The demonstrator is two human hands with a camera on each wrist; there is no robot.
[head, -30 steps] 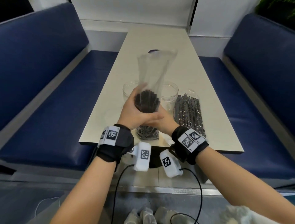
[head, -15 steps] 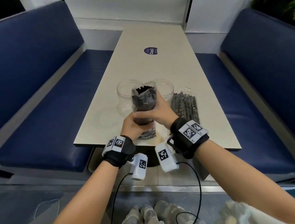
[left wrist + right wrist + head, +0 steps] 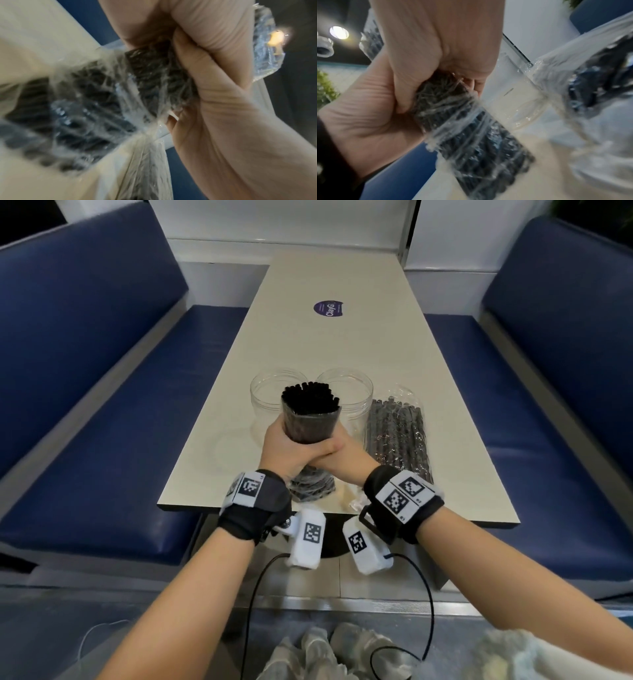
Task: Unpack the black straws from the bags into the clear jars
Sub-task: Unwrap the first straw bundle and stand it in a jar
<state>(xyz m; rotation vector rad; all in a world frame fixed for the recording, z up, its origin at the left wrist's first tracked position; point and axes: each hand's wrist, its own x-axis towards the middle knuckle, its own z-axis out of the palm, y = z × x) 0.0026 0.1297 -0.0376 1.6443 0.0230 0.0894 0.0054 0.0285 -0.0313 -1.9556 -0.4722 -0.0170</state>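
Note:
A bundle of black straws [image 3: 310, 400] stands upright in a clear bag [image 3: 308, 429] near the table's front edge, its bare tops poking out of the bag's mouth. My left hand [image 3: 284, 446] and right hand [image 3: 344, 455] both grip the bundle round its middle, fingers overlapping. The bag's bottom [image 3: 311, 491] sits on the table. Two clear jars stand just behind, one left [image 3: 265, 386] and one right [image 3: 358, 385], both without straws. A second full bag of straws [image 3: 397, 436] lies flat to the right. The right wrist view shows both hands wrapped round the crinkled bag [image 3: 471, 135].
The long beige table [image 3: 325, 344] carries a round purple sticker [image 3: 329, 308] farther back. Blue benches [image 3: 102, 412] flank it on both sides. Cables hang from my wrist cameras below the table's front edge [image 3: 239, 508].
The tall loose top of the bag has been pushed down, so the straw tops now stand bare. The bundle has come down onto the table and both hands grip lower.

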